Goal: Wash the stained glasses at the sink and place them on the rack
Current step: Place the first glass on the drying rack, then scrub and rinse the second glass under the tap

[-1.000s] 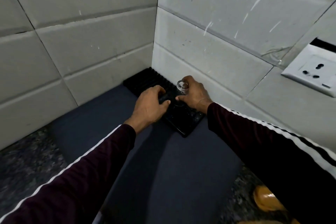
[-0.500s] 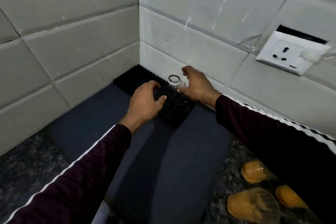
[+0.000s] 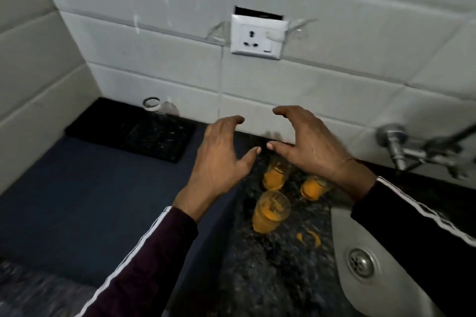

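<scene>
Here, both hands hang empty with fingers spread wide: the left hand (image 3: pixel 219 159) and right hand (image 3: pixel 313 147) above 3 orange-stained drinking glasses (image 3: pixel 271 211) on the speckled dark stone counter (image 3: pixel 273 270). 1 clear clean glass (image 3: pixel 154 107) stands on the black ribbed drying rack (image 3: pixel 131 134).

Both hands empty, fingers spread: left hand (image 3: pixel 221 159) and right hand (image 3: pixel 309 147) hover right above three orange-stained glasses (image 3: pixel 270 211) on the counter. Clean glass (image 3: pixel 154 108) sits on the black rack (image 3: pixel 128 134), left of them; sink (image 3: pixel 360 262) to their right.
</scene>
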